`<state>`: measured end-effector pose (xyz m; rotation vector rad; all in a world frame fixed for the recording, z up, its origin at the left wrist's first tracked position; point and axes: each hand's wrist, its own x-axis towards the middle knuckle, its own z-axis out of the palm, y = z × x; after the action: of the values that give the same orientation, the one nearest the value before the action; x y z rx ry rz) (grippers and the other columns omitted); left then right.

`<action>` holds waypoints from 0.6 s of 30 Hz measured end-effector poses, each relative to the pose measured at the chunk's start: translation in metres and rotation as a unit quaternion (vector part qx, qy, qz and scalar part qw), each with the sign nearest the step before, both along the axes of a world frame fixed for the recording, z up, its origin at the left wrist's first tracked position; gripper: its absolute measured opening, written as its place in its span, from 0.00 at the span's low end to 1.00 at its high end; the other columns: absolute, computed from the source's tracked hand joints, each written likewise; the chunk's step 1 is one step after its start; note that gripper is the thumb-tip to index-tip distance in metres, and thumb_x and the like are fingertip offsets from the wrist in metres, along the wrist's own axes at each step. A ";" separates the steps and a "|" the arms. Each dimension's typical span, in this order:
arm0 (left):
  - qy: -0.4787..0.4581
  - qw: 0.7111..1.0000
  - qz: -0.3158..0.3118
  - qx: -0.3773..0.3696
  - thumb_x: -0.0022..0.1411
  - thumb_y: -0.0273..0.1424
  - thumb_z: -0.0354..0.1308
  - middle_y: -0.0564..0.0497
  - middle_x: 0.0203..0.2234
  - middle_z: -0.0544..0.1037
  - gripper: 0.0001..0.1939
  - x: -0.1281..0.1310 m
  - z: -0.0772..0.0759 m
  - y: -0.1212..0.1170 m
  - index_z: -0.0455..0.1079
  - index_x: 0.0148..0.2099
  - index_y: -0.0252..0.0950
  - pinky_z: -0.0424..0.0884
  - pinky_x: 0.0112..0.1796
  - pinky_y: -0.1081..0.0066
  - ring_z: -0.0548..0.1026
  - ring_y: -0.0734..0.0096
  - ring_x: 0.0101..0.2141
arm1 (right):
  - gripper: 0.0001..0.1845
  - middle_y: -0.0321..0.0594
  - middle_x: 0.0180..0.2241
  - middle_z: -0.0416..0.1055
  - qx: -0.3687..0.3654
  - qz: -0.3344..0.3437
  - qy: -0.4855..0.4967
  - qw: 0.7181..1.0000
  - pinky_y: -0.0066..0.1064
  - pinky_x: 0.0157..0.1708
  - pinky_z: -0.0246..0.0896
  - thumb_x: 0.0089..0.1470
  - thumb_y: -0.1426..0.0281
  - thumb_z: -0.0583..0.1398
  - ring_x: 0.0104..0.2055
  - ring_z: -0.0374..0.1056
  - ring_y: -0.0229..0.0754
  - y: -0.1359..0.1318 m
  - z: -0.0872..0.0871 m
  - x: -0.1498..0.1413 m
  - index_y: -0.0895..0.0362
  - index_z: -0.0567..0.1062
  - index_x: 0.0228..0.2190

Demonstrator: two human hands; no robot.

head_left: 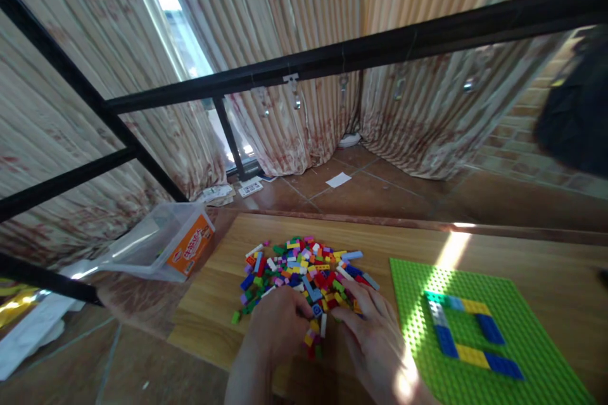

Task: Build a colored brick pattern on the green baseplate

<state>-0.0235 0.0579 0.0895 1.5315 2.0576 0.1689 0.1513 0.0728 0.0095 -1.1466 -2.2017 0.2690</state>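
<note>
A pile of small toy building bricks (pixel 294 259) in many colours lies on the wooden tabletop. At the pile's near edge is my left hand (pixel 278 323), its fingers curled down among the bricks; whatever they hold, if anything, is hidden. My right hand (pixel 373 329) rests at the pile's right side, thumb and fingers apart, fingertips touching bricks. Between the hands lie a few loose bricks, among them a white brick (pixel 323 325) and a blue brick (pixel 317 310). Right of my right hand is a green studded baseplate (pixel 408 285) bearing an angular outline of blue, yellow, grey and teal bricks.
A clear plastic bin (pixel 147 247) with an orange label stands left of the wooden tabletop (pixel 209 304). A black metal rail (pixel 323 65) crosses behind the table before striped curtains (pixel 304 6). Papers lie on the tiled floor (pixel 394 193).
</note>
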 end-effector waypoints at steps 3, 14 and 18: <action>-0.066 0.997 -0.036 0.000 0.46 0.26 0.54 0.54 0.30 0.81 0.13 -0.001 -0.002 0.000 0.79 0.32 0.44 0.64 0.33 0.72 0.75 0.66 0.34 | 0.20 0.41 0.58 0.59 0.036 0.022 -0.019 0.999 0.48 0.47 0.62 0.47 0.79 0.55 0.55 0.59 0.53 0.003 -0.006 0.005 0.47 0.75 0.39; -0.034 0.975 0.151 0.158 0.57 0.30 0.52 0.51 0.31 0.79 0.13 -0.038 -0.013 0.006 0.77 0.39 0.40 0.62 0.31 0.73 0.73 0.70 0.32 | 0.14 0.42 0.53 0.66 0.097 0.038 -0.005 0.995 0.43 0.43 0.66 0.54 0.72 0.55 0.50 0.65 0.49 0.012 -0.017 0.010 0.49 0.75 0.41; -0.013 0.971 0.174 0.163 0.59 0.32 0.51 0.50 0.29 0.79 0.12 -0.043 -0.012 0.005 0.77 0.36 0.38 0.60 0.30 0.73 0.72 0.70 0.30 | 0.11 0.43 0.49 0.69 0.092 0.032 0.028 0.995 0.43 0.41 0.66 0.55 0.71 0.55 0.47 0.67 0.48 0.013 -0.014 0.012 0.50 0.75 0.37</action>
<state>-0.0670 0.0628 0.0771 1.3180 2.3514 0.6863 0.1628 0.0858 -0.0047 -0.9581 -2.1670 0.1205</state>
